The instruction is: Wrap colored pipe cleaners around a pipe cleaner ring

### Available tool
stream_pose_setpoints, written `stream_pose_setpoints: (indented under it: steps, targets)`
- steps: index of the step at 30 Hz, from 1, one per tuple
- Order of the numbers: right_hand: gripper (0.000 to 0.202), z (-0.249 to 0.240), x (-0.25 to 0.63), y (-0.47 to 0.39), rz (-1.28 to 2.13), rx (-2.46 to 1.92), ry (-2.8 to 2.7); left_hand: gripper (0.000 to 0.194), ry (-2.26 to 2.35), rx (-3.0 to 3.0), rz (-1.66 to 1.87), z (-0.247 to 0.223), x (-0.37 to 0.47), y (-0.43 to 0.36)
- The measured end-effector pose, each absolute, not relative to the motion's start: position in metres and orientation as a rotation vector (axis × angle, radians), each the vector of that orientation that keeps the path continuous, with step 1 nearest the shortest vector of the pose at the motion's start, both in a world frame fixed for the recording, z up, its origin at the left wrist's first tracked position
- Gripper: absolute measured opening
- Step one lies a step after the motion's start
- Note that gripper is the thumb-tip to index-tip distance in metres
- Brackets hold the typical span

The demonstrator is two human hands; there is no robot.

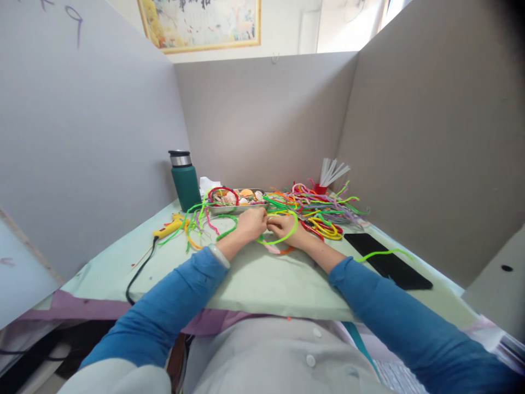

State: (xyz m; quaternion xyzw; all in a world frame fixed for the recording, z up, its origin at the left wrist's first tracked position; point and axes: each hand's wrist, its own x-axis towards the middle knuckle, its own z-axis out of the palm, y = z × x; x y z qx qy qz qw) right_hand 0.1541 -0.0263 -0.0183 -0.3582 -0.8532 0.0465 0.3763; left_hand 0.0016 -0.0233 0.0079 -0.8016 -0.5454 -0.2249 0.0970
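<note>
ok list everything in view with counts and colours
Pipe-cleaner loop: 1, lime, centre
Glue gun: 1, yellow, left
Bottle: 1, green, rear left
Metal tray: 1, silver, rear
Trinkets: many, mixed, in tray
Pipe cleaners: many, multicoloured, mostly rear
Cup: 1, red, rear right
Sticks: several, white, in cup
Flat slab: 1, black, right
Tablecloth: 1, pale green, beneath
Partitions: 3, grey, around
Framed picture: 1, gold-edged, top
Bangle: 1, pale, centre left
Sleeves: 2, blue, front
Left hand, right hand: 2, bare, centre
</note>
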Motion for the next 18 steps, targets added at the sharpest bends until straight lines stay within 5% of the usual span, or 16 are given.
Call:
stream_pose_setpoints:
  steps: [8,18]
  targets:
    - [0.015,-0.019,0.142,-0.025,1.045,-0.903,-1.831,0.027,-1.584,-2.323,-0.778,0.014,0.006,-0.035]
    - [0.027,-0.016,0.145,-0.029,0.898,-0.956,-1.762,0.025,-1.481,-2.502,-1.114,0.010,0.003,-0.014]
